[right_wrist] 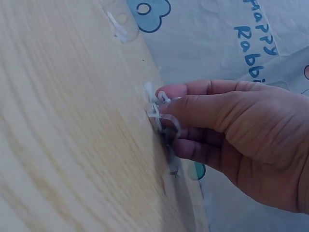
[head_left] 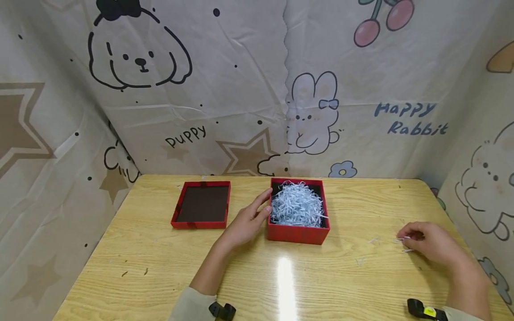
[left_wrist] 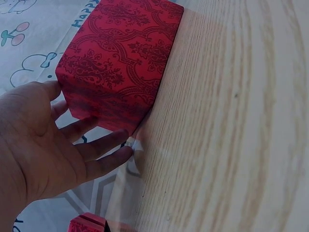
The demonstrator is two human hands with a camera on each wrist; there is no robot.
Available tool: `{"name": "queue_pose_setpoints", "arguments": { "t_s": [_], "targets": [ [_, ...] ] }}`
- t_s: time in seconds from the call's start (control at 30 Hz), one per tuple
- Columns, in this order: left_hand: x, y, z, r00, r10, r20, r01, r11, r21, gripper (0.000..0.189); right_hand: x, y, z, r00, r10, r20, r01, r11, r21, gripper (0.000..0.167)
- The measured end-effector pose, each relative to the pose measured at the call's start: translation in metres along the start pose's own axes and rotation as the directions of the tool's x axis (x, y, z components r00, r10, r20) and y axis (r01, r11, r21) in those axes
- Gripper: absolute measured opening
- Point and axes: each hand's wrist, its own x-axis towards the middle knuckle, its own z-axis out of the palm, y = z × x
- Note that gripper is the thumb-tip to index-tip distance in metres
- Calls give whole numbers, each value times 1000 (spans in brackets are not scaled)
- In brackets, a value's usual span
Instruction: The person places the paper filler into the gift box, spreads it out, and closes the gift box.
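A red patterned box (head_left: 298, 233) stands on the table, filled with pale blue shredded paper (head_left: 298, 206). My left hand (head_left: 246, 225) rests against the box's left wall, thumb and fingers extended; in the left wrist view the fingertips lie along the red side (left_wrist: 116, 53). Far to the right, my right hand (head_left: 431, 243) pinches a few thin paper shreds (right_wrist: 166, 116) between thumb and forefinger, low at the tabletop. Loose strands (head_left: 374, 240) lie on the wood between that hand and the box.
A red box lid (head_left: 199, 225) with a dark inside lies upturned to the left of the box. Small brown bits (head_left: 146, 271) are on the wooden table (head_left: 152, 249) at the left. A printed cloth (head_left: 241, 89) hangs along the back and sides.
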Motion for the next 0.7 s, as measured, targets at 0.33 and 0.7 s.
{"name": "queue_pose_setpoints", "arguments": {
  "t_s": [0.33,0.7],
  "targets": [
    [1,-2,0,1000,10,2,-10,1000,-2,59,-3,3,-3,997,24,-67,-22,999,42,6],
    [1,0,0,1000,-4,-3,4,1000,10,58,-14,-6,-22,972,-3,-235,14,999,48,9]
  ]
}}
